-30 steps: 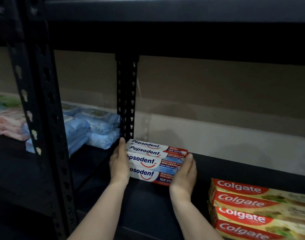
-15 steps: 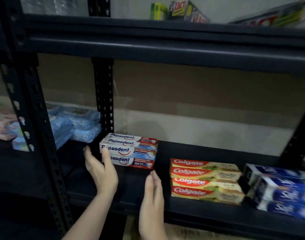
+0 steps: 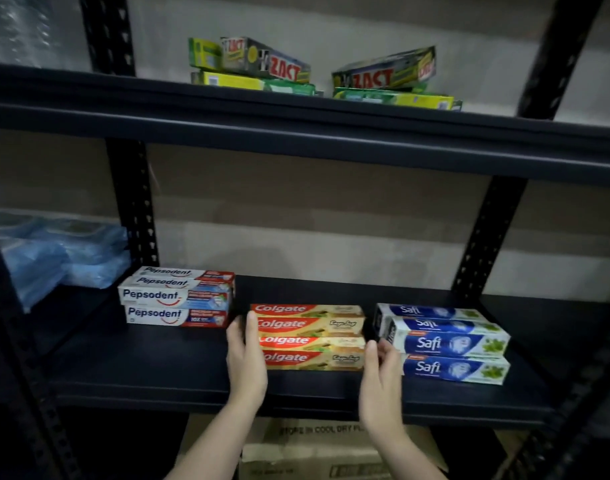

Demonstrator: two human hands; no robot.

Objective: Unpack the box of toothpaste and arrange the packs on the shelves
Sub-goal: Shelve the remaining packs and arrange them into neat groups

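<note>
Left hand (image 3: 246,365) and right hand (image 3: 379,375), fingers straight and open, flank the Colgate stack (image 3: 310,337) at lower centre, the left touching its end, the right's contact uncertain through blur. On the same dark shelf (image 3: 158,368), Pepsodent packs (image 3: 177,297) lie left and Safi packs (image 3: 445,344) just right, with bare shelf in front. Zact boxes (image 3: 317,76) sit on the upper shelf; a carton (image 3: 314,448) below reads "STORE IN COOL DRY".

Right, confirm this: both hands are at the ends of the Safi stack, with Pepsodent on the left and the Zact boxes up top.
Not quite. The head view shows the left hand and right hand at the ends of the Colgate stack, not the Safi stack. Pepsodent is on the left and the Zact boxes are up top.
</note>
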